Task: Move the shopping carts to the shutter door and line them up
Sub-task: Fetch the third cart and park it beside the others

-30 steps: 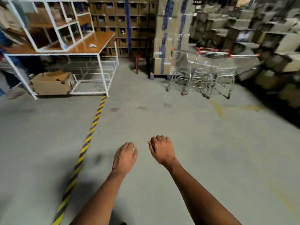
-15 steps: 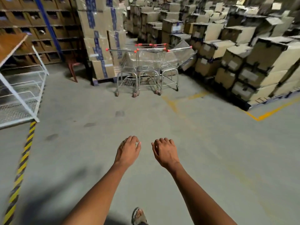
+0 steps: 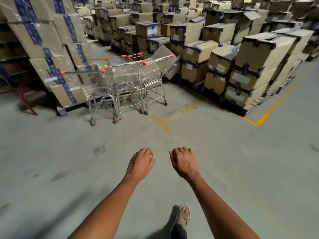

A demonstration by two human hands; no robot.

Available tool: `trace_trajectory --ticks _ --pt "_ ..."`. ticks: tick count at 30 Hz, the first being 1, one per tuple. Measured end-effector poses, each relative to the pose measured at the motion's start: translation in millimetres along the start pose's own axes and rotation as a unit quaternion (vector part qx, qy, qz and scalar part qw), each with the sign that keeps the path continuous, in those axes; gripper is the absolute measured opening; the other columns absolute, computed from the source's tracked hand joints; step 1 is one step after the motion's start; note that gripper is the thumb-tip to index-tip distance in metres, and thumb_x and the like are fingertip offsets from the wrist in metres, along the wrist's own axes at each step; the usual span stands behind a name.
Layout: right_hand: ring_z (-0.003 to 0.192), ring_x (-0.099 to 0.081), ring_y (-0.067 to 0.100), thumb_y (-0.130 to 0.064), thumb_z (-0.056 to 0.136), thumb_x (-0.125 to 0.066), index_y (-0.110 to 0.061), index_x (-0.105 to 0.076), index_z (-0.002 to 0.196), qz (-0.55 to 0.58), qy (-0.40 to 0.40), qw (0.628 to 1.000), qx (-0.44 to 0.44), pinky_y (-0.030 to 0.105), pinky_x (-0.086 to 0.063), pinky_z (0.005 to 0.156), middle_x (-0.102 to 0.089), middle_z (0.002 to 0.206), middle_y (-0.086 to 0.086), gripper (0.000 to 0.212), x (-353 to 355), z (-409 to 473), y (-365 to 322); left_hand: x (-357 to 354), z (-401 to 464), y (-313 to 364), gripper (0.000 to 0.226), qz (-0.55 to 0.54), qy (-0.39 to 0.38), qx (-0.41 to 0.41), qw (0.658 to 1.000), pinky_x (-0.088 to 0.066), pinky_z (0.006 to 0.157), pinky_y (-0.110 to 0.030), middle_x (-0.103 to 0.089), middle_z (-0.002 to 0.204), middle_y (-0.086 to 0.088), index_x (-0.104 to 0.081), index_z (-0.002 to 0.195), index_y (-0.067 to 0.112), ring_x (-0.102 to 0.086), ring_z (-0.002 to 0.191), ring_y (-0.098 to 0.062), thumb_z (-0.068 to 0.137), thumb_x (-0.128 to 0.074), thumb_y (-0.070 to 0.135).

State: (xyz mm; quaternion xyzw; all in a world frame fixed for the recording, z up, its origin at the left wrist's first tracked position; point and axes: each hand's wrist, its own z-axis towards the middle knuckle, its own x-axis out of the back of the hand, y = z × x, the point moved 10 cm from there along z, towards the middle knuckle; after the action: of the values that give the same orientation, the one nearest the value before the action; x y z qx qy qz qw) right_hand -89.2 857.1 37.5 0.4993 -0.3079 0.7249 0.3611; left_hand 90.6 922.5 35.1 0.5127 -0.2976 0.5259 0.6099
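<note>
The shopping carts [image 3: 124,83] stand bunched together right beside the tall box stack [image 3: 51,49], well away from the left hand [image 3: 140,163] and right hand [image 3: 183,163], both loosely curled and empty; these wire carts probably roll easily, so grab the red-tipped handle bar [image 3: 82,71].

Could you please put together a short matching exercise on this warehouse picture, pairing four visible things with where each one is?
Things:
1. shopping carts
2. red chair
3. sandalled foot
4. yellow floor line

Places:
A. bottom of the picture, between the two forearms
B. far left, beside the tall wrapped box stack
C. on the floor at the right, along the pallets of boxes
D. centre of the picture, at the mouth of the aisle between box stacks

Pairs: 1-D, 2-B, 3-A, 4-C
</note>
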Motion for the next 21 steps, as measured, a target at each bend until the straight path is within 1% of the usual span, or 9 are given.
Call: trace_trajectory --ticks 3,6,10,13,16,21 --pt "0.072 -0.055 0.032 -0.041 0.108 -0.038 -0.020 -0.057 0.079 0.002 0.013 1.000 -0.001 0.043 -0.038 0.070 -0.060 0.074 0.003 0.041 -30.3 84.2 48.2 -37.6 91.8 -9.5 0.011 0.019 0.003 -0.014 1.000 -0.051 0.074 -0.034 -0.059 0.088 0.006 -0.054 0.093 0.026 -0.061 0.082 -0.016 0.096 -0.053 0.036" --pt "0.074 -0.055 0.033 -0.041 0.109 -0.036 -0.020 -0.058 0.080 0.010 0.002 1.000 -0.006 0.044 -0.039 0.072 -0.060 0.076 0.004 0.042 -54.6 171.8 97.8 -69.1 189.5 -15.7 0.010 0.037 0.003 -0.023 0.999 -0.052 0.075 -0.036 -0.059 0.088 0.005 -0.054 0.093 0.025 -0.062 0.083 -0.019 0.095 -0.054 0.034" --pt "0.079 -0.057 0.034 -0.041 0.109 -0.036 -0.019 -0.061 0.084 0.004 -0.006 1.000 0.009 0.044 -0.040 0.075 -0.063 0.080 0.006 0.042 -68.2 285.5 158.6 -95.7 318.1 -14.2 0.009 0.058 0.021 -0.018 0.998 -0.051 0.075 -0.037 -0.059 0.088 0.003 -0.055 0.093 0.023 -0.062 0.083 -0.021 0.093 -0.056 0.032" --pt "0.080 -0.057 0.034 -0.042 0.109 -0.037 -0.019 -0.062 0.086 0.008 -0.008 1.000 0.019 0.045 -0.040 0.076 -0.064 0.082 0.006 0.041 -76.1 361.4 197.8 -114.0 400.9 -13.2 0.009 0.037 0.021 0.000 0.999 -0.050 0.075 -0.038 -0.060 0.089 0.001 -0.056 0.095 0.022 -0.062 0.083 -0.022 0.093 -0.059 0.030" --pt "0.080 -0.056 0.034 -0.042 0.110 -0.036 -0.020 -0.061 0.085 -0.002 0.005 0.999 0.034 0.044 -0.040 0.075 -0.064 0.081 0.006 0.042 -82.5 435.0 228.4 -129.6 471.0 -13.4 0.009 0.048 0.025 0.005 0.999 -0.049 0.074 -0.038 -0.060 0.088 0.001 -0.057 0.095 0.022 -0.062 0.082 -0.022 0.092 -0.061 0.028" --pt "0.077 -0.055 0.035 -0.040 0.109 -0.037 -0.018 -0.059 0.082 -0.009 0.033 0.998 0.052 0.044 -0.036 0.074 -0.063 0.078 0.007 0.042 -118.9 555.7 274.9 -172.5 593.5 -25.9 0.009 0.019 0.030 0.016 0.999 -0.050 0.072 -0.038 -0.059 0.088 0.001 -0.056 0.094 0.021 -0.062 0.080 -0.023 0.095 -0.059 0.030"
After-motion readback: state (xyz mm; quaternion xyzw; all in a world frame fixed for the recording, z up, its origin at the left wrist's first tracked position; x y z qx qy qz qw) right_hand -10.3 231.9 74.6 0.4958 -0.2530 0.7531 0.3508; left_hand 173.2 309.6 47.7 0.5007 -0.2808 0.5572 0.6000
